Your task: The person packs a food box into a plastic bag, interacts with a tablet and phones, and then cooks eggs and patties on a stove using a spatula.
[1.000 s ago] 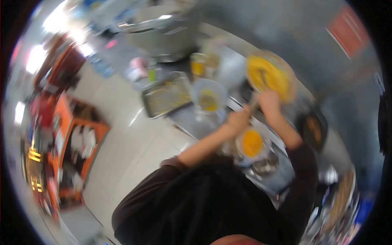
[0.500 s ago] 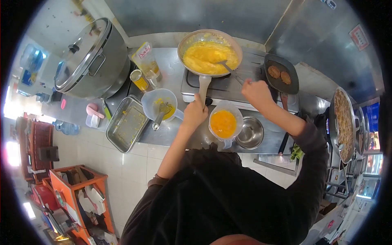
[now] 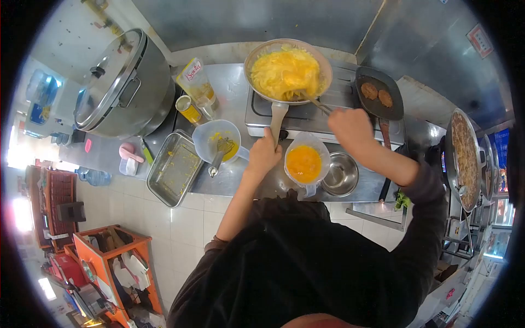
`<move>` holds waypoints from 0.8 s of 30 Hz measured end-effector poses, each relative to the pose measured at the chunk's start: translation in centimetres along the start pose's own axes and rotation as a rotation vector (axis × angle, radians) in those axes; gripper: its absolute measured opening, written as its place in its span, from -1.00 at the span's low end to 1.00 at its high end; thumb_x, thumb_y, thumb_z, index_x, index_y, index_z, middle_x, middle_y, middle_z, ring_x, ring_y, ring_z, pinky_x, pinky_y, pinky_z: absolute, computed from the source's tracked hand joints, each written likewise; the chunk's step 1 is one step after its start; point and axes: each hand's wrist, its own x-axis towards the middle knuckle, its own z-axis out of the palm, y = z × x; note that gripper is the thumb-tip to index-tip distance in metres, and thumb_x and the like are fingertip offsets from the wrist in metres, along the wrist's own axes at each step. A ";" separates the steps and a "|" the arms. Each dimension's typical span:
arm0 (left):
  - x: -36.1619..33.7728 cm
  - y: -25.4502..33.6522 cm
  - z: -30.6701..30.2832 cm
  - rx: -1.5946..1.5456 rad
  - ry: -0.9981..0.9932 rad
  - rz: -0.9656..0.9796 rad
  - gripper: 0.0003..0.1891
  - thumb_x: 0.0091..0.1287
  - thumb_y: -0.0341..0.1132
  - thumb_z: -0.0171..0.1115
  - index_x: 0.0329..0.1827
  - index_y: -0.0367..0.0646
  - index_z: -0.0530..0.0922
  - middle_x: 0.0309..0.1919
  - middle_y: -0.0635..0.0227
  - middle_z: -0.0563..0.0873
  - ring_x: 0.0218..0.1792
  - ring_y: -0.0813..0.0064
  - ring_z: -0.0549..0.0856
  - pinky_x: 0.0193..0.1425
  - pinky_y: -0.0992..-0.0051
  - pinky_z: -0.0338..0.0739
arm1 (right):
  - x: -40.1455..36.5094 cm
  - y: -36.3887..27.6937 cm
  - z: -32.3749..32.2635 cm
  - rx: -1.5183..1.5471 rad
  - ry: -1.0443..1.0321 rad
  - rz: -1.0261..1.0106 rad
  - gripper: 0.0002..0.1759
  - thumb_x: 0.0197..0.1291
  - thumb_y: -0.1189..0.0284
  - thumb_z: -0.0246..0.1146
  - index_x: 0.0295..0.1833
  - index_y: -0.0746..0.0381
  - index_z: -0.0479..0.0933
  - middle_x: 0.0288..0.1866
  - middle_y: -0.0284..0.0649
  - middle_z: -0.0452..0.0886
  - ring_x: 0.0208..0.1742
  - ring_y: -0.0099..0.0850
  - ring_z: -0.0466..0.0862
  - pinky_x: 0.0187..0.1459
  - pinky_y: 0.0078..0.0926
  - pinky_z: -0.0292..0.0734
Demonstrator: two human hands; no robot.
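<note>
Steel walls (image 3: 262, 24) back the stove (image 3: 342, 98) bearing our pan (image 3: 326, 68). Our left hand (image 3: 263, 156) clamps its fingers round the handle, likely for steadiness; our right hand (image 3: 353, 131), fingers curled together, grips the spatula (image 3: 317, 104), angled into the egg (image 3: 284, 71).

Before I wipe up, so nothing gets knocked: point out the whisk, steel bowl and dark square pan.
Whisk (image 3: 217, 161): head view, on its handle.
Steel bowl (image 3: 340, 177): head view, on its inside.
Dark square pan (image 3: 384, 82): head view, bare cooking surface.
</note>
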 end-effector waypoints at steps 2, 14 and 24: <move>0.2 -0.2 -0.4 0.001 -0.002 0.014 -0.59 0.07 -0.36 0.14 -0.09 -0.40 0.24 -0.53 -0.13 0.61 -0.43 -0.13 0.63 -0.31 0.04 0.54 | 2.2 -1.2 3.6 0.013 0.069 0.053 -0.92 -0.13 0.49 0.22 -0.49 0.17 0.63 -0.52 -0.19 0.61 -0.42 -0.36 0.67 -0.47 -0.41 0.56; 2.2 -5.5 -0.8 0.086 -0.139 0.170 -0.35 0.13 -0.34 0.08 0.28 -0.51 0.17 0.19 -0.30 0.35 0.22 -0.12 0.37 0.33 0.24 0.21 | 12.5 -3.8 14.5 0.297 0.445 0.019 -0.92 -0.28 0.38 0.24 -0.64 0.13 0.59 -0.65 -0.19 0.57 -0.60 -0.25 0.56 -0.62 -0.22 0.44; 3.3 -5.2 -0.2 0.124 -0.209 0.023 -0.34 0.17 -0.28 0.01 0.30 -0.51 0.11 0.12 -0.38 0.37 0.10 -0.20 0.45 0.17 0.15 0.34 | 0.4 -0.3 4.5 0.191 0.300 0.035 -0.90 -0.16 0.42 0.23 -0.53 0.13 0.66 -0.53 -0.29 0.66 -0.51 -0.33 0.64 -0.60 -0.36 0.45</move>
